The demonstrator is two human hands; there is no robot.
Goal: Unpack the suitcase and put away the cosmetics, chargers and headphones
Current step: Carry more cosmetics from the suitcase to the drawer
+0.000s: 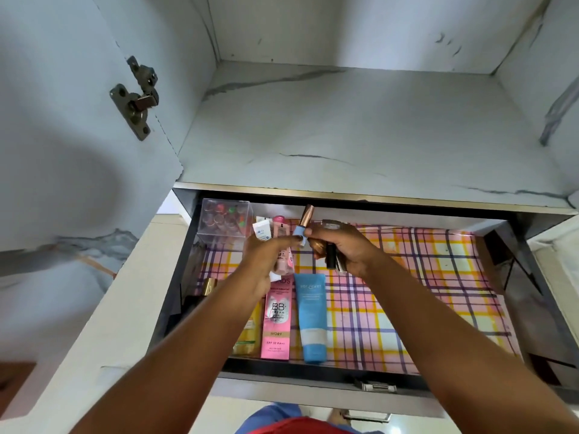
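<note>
2 bare forearms [175,349] without sleeves — below them, red and blue clothing [291,422] at the frame's bottom edge.

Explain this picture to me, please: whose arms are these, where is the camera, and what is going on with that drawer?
There is no machine here. A person wears a wide-angle camera on the head, so you look down along their own two arms.

They stand at an open drawer lined with pink checked paper, under a bare marble-patterned shelf.

Along the drawer's left side lie a pink BB cream box, a blue tube and a yellow bottle. At the far left corner stands a clear box of small colourful items.

The left hand pinches a small tube with a pale blue cap, and a pink bottle shows just behind it. The right hand grips a bundle of slim cosmetics, dark and bronze coloured; I cannot tell exactly what they are.
</note>
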